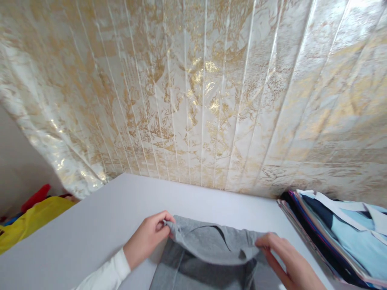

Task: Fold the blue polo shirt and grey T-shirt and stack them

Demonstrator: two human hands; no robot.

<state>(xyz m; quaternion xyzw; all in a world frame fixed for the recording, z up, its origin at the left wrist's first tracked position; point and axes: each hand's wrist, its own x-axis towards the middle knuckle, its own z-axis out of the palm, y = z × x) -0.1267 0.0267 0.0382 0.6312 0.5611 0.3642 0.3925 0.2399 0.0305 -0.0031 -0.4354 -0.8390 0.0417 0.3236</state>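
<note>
A pair of grey pants (208,264) lies on the white table at the bottom middle, its waistband facing away from me and sagging open between my hands. My left hand (149,235) pinches the left corner of the waistband between thumb and fingers. At the opposite corner, my right hand (286,257) grips the waistband the same way. A thin dark curved line, perhaps a drawstring or a gap, shows on the inside of the band. The lower part of the pants runs out of the frame.
To the right, a stack of folded clothes (356,237) stands on the table (136,197), a light blue and navy piece on top. Beyond the far edge hangs a shiny gold and white patterned sheet (196,92). Yellow cloth (36,219) and red cloth (35,198) lie left of the table.
</note>
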